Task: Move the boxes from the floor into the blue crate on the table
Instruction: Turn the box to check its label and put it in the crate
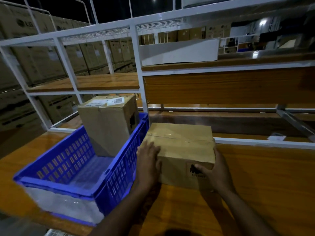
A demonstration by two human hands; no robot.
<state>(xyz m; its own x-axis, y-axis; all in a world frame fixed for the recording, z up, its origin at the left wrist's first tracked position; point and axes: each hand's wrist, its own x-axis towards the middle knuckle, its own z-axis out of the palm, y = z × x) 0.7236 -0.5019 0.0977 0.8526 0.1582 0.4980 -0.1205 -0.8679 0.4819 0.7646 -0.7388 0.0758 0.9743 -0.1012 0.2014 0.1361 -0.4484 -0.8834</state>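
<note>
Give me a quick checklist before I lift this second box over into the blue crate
1. Grip on both sides: ok. The left hand lies flat against the left side of the second box and the right hand holds its near right corner.
2. Box sealed: ok. Tape runs across its closed top flaps.
3. Room in the blue crate: ok. The first box stands at the far end and the near half of the floor is bare.
4. Path over the crate wall: ok. Nothing lies between box and crate.
5. Fit beside the first box: cannot tell.
6. Box weight: cannot tell.
</note>
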